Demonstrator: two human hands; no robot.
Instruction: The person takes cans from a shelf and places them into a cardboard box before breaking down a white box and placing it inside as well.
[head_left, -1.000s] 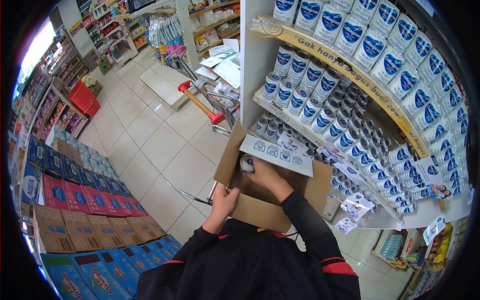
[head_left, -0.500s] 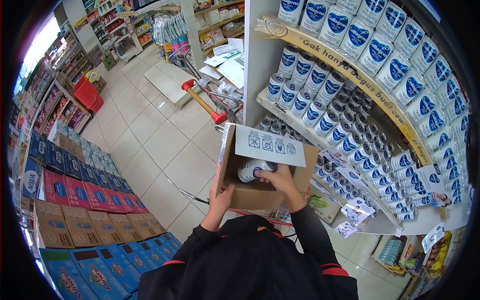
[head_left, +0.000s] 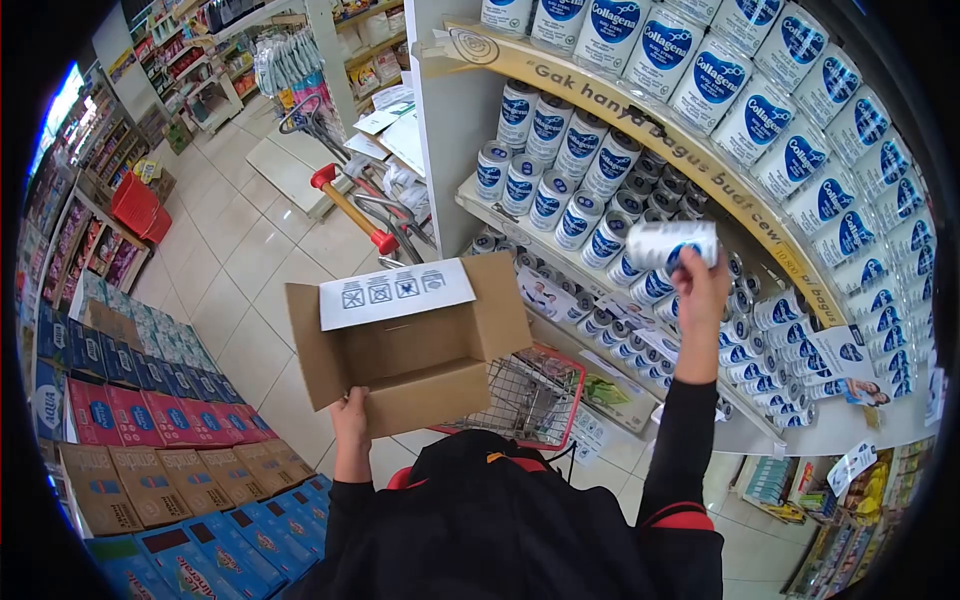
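Observation:
My left hand (head_left: 350,418) grips the near left edge of a cardboard box (head_left: 428,398), whose flaps stand open with nothing visible inside. One white flap (head_left: 397,294) carries printed handling symbols. Up at the right, my right hand (head_left: 702,290) holds a white and blue can (head_left: 672,245) lying sideways in its fingers, blurred a little by motion. The can overlaps the shelf display in this view. Rows of matching Collagena cans (head_left: 578,218) stand on the shelf (head_left: 505,207) behind and to the left of it.
Below the box is a wire shopping cart (head_left: 540,395) with a red rim. Another cart with a red and orange handle (head_left: 352,212) stands beyond. Stacked drink cartons (head_left: 150,480) line the left side. A red basket (head_left: 140,208) sits farther off, and a curved yellow sign (head_left: 640,115) edges the display.
My right hand has lifted the can out of the box and carried it right and up toward the shelf. The box, in my left hand, has shifted left and tilted open toward me.

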